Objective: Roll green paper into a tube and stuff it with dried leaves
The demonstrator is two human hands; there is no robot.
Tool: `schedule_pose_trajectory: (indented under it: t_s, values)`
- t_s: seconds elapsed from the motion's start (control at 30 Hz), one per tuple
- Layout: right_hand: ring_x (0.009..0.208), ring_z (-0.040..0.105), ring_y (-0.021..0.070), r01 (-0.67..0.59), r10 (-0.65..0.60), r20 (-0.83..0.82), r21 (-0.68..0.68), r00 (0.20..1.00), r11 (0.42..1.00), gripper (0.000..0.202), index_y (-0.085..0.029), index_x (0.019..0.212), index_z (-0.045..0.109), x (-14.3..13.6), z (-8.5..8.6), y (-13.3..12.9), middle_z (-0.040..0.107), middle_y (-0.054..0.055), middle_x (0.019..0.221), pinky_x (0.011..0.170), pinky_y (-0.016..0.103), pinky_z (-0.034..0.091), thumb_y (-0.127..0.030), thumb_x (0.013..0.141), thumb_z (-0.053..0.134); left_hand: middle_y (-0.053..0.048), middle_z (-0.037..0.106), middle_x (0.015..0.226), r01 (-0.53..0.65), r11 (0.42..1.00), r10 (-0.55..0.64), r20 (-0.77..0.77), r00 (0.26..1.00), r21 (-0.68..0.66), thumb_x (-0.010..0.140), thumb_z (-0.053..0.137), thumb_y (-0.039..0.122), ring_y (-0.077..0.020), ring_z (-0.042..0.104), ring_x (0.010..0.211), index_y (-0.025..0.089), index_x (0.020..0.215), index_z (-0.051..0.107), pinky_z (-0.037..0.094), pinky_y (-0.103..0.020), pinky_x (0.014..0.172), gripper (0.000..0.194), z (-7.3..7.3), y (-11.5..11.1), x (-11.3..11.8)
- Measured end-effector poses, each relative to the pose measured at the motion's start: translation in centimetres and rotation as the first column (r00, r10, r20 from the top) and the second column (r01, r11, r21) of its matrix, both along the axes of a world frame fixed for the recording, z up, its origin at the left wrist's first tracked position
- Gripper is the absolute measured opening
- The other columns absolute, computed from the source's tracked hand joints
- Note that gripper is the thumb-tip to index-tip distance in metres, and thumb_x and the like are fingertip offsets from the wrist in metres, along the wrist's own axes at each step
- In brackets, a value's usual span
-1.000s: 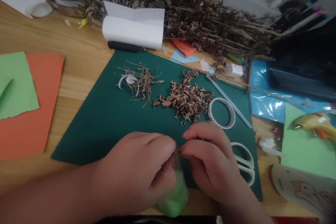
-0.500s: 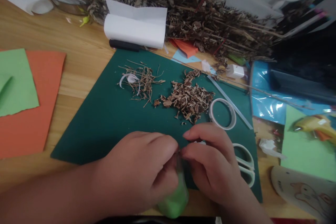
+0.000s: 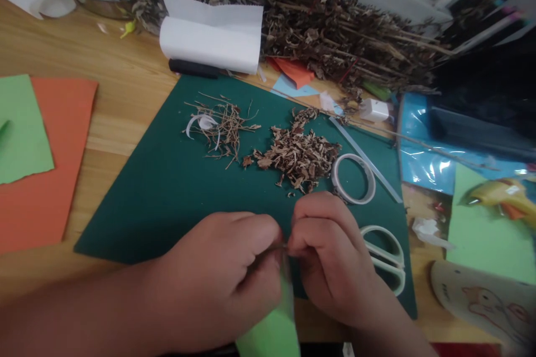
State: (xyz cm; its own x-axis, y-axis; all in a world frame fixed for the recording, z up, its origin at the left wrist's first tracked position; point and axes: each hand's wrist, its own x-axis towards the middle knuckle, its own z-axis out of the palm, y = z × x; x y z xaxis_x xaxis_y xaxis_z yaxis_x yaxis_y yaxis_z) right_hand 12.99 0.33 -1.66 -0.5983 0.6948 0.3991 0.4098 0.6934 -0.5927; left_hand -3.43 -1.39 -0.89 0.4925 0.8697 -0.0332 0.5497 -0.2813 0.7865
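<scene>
My left hand (image 3: 226,279) is closed in a pinch on the top of a light green piece of paper (image 3: 272,326). The paper hangs below the hand, and a thin, clear-looking edge runs down its right side. My right hand (image 3: 335,262) is also closed, its thumb and fingertips meeting the left fingertips at the paper's upper end. The exact grip there is partly hidden by the fingers. White-handled scissors (image 3: 387,262) lie beside my right hand, blades covered by it. Just beyond the hands sits a heap of crushed dry leaves (image 3: 299,156).
On the green cutting mat (image 3: 142,201) are dry stems (image 3: 226,128), a roll of tape (image 3: 354,178) and a glue stick (image 3: 364,159). Behind lie a white paper roll (image 3: 211,39) and dried plants (image 3: 293,22). A glue gun (image 3: 502,195) and mug (image 3: 481,301) stand right; orange paper (image 3: 71,162) left.
My right fingers have closed in from slightly apart to meet the left hand's fingertips. The green paper now hangs lower and shows wider and flatter. The view has shifted slightly.
</scene>
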Motion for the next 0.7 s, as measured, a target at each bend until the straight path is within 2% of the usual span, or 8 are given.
schedule_pose_trajectory:
  t_s: [0.3, 0.53, 0.7]
  values:
    - [0.071, 0.044, 0.0112, -0.029, 0.034, -0.091, 0.05, 0.995, 0.998, 0.021, -0.017, 0.079, 0.045, -0.05, -0.02, 0.05, 0.043, 0.003, 0.081, 0.061, 0.026, 0.042, 0.001, 0.068, 0.042, 0.005, 0.044, 0.049, 0.038, 0.968, 0.018, 0.221, 0.975, -0.248, 0.074, 0.033, 0.014, -0.0045, 0.038, 0.045, 0.016, 0.055, 0.042, 0.03, -0.014, 0.041, 0.021, 0.49, 0.31, 0.12]
    - [0.073, 0.044, 0.012, -0.037, 0.051, -0.134, 0.112, 0.99, 0.993, 0.016, -0.016, 0.079, 0.045, -0.03, -0.4, 0.01, 0.043, 0.003, 0.083, 0.063, 0.029, 0.042, -0.002, 0.072, 0.041, 0.006, 0.041, 0.048, 0.028, 0.969, 0.047, 0.293, 0.955, -0.246, 0.072, 0.032, 0.01, -0.0035, 0.037, 0.043, 0.015, 0.054, 0.044, 0.032, -0.013, 0.042, 0.022, 0.71, 0.2, 0.02]
    - [0.078, 0.046, 0.0125, 0.008, 0.009, -0.123, 0.14, 0.992, 0.99, 0.011, -0.018, 0.078, 0.047, 0.05, -0.32, 0.06, 0.046, 0.003, 0.088, 0.067, 0.027, 0.044, -0.007, 0.075, 0.045, 0.006, 0.045, 0.05, 0.02, 0.975, 0.035, 0.241, 0.97, -0.222, 0.073, 0.032, 0.01, -0.0041, 0.038, 0.044, 0.015, 0.057, 0.046, 0.031, -0.014, 0.042, 0.022, 0.64, 0.11, -0.02]
